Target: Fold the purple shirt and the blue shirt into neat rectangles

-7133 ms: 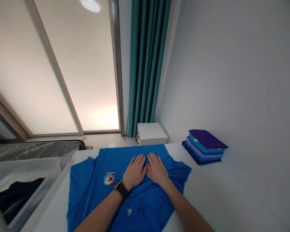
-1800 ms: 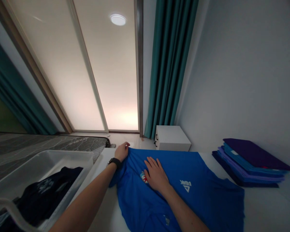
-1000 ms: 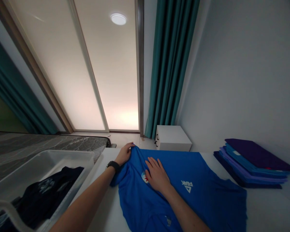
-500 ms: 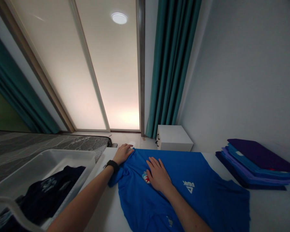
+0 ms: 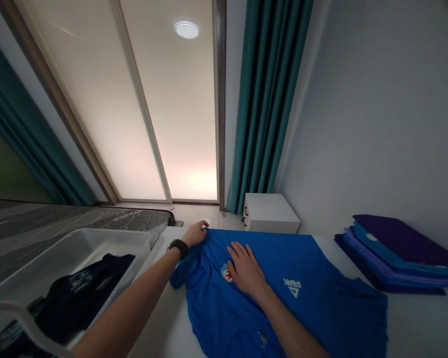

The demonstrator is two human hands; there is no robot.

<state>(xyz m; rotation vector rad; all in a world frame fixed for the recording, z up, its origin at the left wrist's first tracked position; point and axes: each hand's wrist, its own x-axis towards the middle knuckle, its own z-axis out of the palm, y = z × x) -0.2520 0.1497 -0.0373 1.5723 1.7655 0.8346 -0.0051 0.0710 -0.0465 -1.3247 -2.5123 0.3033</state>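
A blue T-shirt [image 5: 313, 268] with a white PEAK logo and a round red-and-white badge lies spread over the white table [image 5: 406, 323]. Its far edge runs along the table's far edge. My left hand [image 5: 194, 233], with a black watch on the wrist, has its fingers closed on the shirt's far left corner. Flat on the shirt beside the badge rests my right hand [image 5: 246, 268], fingers stretched out and holding nothing.
Left of the table stands a clear plastic bin [image 5: 142, 248] with dark navy clothing [image 5: 85, 288] in it. A stack of folded clothes [image 5: 399, 253] lies at the right by the wall. Beyond the table is a white drawer cabinet [image 5: 271, 211].
My left hand has gone from lying with loose fingers at the shirt's far left corner to gripping it. The right hand stays flat in the same place.
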